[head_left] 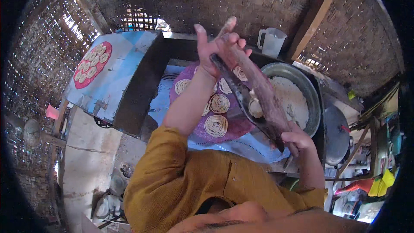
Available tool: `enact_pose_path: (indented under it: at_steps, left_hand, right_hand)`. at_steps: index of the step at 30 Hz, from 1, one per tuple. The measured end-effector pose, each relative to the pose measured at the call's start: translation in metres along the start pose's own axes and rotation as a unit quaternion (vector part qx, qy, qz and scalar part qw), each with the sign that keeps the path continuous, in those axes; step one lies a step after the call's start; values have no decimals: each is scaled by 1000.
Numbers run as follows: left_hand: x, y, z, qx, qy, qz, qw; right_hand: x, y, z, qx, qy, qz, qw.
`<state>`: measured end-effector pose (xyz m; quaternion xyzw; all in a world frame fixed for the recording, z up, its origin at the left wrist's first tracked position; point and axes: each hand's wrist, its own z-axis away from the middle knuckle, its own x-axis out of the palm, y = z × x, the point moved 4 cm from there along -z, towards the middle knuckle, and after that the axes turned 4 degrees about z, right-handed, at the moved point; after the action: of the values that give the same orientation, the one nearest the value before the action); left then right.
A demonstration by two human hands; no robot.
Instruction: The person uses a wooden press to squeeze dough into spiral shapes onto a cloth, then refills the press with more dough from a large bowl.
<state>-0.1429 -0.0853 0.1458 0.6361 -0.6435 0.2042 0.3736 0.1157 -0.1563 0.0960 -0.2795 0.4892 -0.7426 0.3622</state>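
Observation:
A long dark wooden hand press [265,92] lies slantwise in front of me, its two arms spread a little apart. A pale lump of dough [255,108] sits in it, between the arms. Around the press's upper end are several curled fingers of my left hand [220,49], while its thumb and forefinger stick out. My right hand [299,140] is closed on the lower end. Beneath the press, a round purple mat [238,126] carries several coiled noodle nests [216,126]; the press and my arms hide part of it.
Right of the mat stands a metal basin [318,114] with pale flour [291,97]. Behind it is a clear plastic jug [272,43]. At left, a pink mat [102,70] of noodle nests rests on a blue-covered box [125,54]. Woven walls [241,0] enclose the space.

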Motion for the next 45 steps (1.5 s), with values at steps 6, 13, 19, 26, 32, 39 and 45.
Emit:
enact_pose_path:
  at_steps: [6, 13, 19, 26, 32, 39, 45]
  left_hand:
    - [-72, -9, 2, 20, 63, 39, 997]
    - [-80, -5, 28, 62, 141, -3, 988]
    - [-61, -10, 13, 62, 29, 14, 998]
    - [-15, 20, 4, 53, -41, -38, 997]
    - [0, 0, 17, 71, 6, -31, 997]
    - [1, 3, -2, 61, -37, 3, 997]
    - [13, 31, 2, 56, -90, -62, 992]
  right_hand:
    - [-33, 20, -22, 39, 38, 10, 998]
    - [-23, 16, -23, 63, 36, 44, 996]
    - [-36, -6, -2, 51, 107, 136, 984]
    - [-17, -23, -7, 21, 104, 193, 975]
    - [-6, -36, 22, 35, 100, 179, 978]
    - [-19, -49, 24, -39, 174, 283, 943]
    - [-2, -58, 0, -79, 139, 277, 947]
